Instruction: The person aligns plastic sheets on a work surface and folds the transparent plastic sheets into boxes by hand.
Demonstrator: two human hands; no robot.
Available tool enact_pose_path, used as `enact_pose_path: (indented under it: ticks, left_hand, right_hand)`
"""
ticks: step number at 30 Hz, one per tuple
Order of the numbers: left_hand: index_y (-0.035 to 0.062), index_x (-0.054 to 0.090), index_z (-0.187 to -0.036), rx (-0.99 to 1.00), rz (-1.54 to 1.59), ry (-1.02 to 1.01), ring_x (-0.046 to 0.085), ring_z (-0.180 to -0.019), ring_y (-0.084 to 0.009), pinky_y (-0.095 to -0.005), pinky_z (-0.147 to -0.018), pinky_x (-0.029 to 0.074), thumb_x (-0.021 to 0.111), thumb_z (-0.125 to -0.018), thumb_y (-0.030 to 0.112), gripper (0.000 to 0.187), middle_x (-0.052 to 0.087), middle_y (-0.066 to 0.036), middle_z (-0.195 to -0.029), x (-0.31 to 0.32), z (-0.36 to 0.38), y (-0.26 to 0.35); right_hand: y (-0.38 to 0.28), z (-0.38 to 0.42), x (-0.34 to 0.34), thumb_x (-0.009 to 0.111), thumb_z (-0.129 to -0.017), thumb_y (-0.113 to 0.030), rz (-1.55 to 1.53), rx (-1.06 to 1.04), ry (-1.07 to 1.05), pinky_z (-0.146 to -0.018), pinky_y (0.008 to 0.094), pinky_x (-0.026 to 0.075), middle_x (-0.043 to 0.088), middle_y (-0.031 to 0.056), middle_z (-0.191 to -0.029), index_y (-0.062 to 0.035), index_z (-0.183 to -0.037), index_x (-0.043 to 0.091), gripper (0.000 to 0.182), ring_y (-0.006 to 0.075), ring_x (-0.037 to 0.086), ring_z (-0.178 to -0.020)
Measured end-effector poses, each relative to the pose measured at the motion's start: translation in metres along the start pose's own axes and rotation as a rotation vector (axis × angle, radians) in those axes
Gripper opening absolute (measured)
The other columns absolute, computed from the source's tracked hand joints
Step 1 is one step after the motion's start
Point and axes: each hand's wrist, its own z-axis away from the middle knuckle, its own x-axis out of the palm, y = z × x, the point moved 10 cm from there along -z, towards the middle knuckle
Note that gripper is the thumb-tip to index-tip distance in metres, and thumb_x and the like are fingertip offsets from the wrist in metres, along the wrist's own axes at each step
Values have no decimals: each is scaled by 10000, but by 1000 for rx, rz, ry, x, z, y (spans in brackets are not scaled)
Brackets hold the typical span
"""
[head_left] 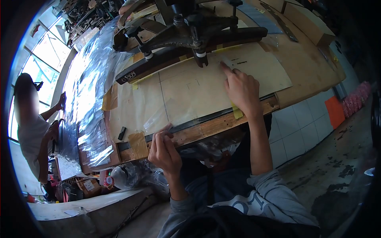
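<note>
My right hand [243,90] reaches over a pale sheet [202,93] with its index finger stretched out. The fingertip rests on or just above the sheet, close to some short dark marks [239,62], and its other fingers are partly curled. At the near edge of the table, my left hand [164,152] is closed, thumb against fingers. Whatever it may pinch is too small or hidden to name. A clear plastic film [156,119] lies on the sheet just beyond it. To its left are a small black block [122,133] and brown tape [138,145].
A black metal clamp frame [190,37] with a long dark bar [135,71] stands across the sheet. Clear plastic wrap [93,91] covers the table's left side, where another person [29,119] stands. A cardboard box [309,23] sits at the back right.
</note>
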Motion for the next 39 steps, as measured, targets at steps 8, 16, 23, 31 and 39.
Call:
enact_pose_path:
  ticks: [8, 16, 23, 31, 39]
  left_hand:
    - [30, 686, -979, -100, -34, -59, 641, -663, -219, -326, -590, 486, 477, -898, 47, 225, 653, -78, -778, 1, 0, -1]
    - [14, 650, -879, -40, -1, 1, 640, -616, -229, -330, -559, 488, 503, -835, 45, 157, 666, -98, -763, -3, 1, 4]
    - [22, 589, -760, 182, -40, 212, 625, -538, -205, -298, -500, 468, 512, -771, 80, 97, 695, -89, -736, -9, 10, 14]
    - [63, 568, -691, 221, -128, 236, 640, -555, -200, -296, -521, 466, 495, -763, 123, 119, 700, -48, -708, -8, 16, 16]
    - [24, 533, -671, 248, -134, 229, 593, -512, -219, -340, -557, 483, 466, -814, 137, 194, 652, -95, -622, -7, 15, 21]
  right_hand:
    - [-6, 11, -11, 614, -847, -133, 4, -90, 87, -588, 410, 552, 651, 130, -831, -96, -1245, 605, 400, 311, 683, -657]
    - [-3, 18, -11, 603, -842, -110, -94, -84, 82, -600, 425, 523, 609, 123, -851, -127, -1220, 629, 379, 315, 640, -646]
    - [-6, 23, -20, 613, -844, -118, -211, -148, 148, -593, 385, 525, 607, 99, -818, -92, -1142, 658, 303, 278, 642, -640]
    - [-8, 20, -18, 609, -868, -154, -199, -142, 106, -581, 370, 523, 602, 86, -799, -96, -1133, 661, 277, 258, 633, -621]
    - [-7, 20, -17, 616, -870, -163, -207, -134, 90, -588, 370, 525, 608, 86, -804, -97, -1132, 661, 274, 262, 639, -634]
